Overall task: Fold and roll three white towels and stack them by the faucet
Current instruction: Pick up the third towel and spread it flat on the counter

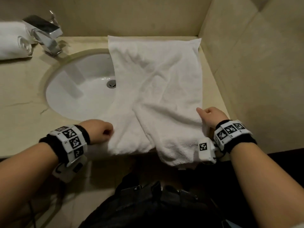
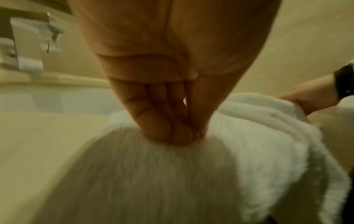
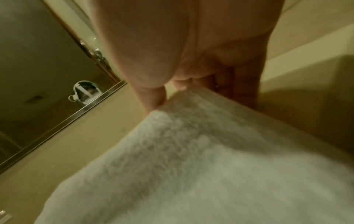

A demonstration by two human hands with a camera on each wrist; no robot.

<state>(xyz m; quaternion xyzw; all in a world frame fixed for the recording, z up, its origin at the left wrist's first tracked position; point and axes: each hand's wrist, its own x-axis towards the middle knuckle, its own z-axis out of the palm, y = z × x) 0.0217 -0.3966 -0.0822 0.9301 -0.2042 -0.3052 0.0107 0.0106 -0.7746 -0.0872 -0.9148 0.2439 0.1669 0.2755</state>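
Fingers of the left hand (image 1: 98, 130) pinch the near left edge of the flat towel (image 1: 156, 89); the right hand (image 1: 209, 116) grips its near right edge, thumb on top. Towel lies over the counter (image 1: 24, 102) and the right part of the sink (image 1: 79, 86), near end overhanging. One rolled towel (image 1: 13, 40) sits by the faucet (image 1: 46, 35). Step, likely: folding this towel. Next: even near corners, then fold.

Pretty clearly a bathroom. There's an oval white sink (image 1: 79, 89) sunk into a beige stone vanity counter (image 1: 21, 96), a chrome faucet (image 1: 47, 35) behind it, and tiled walls (image 1: 256, 55) all around.
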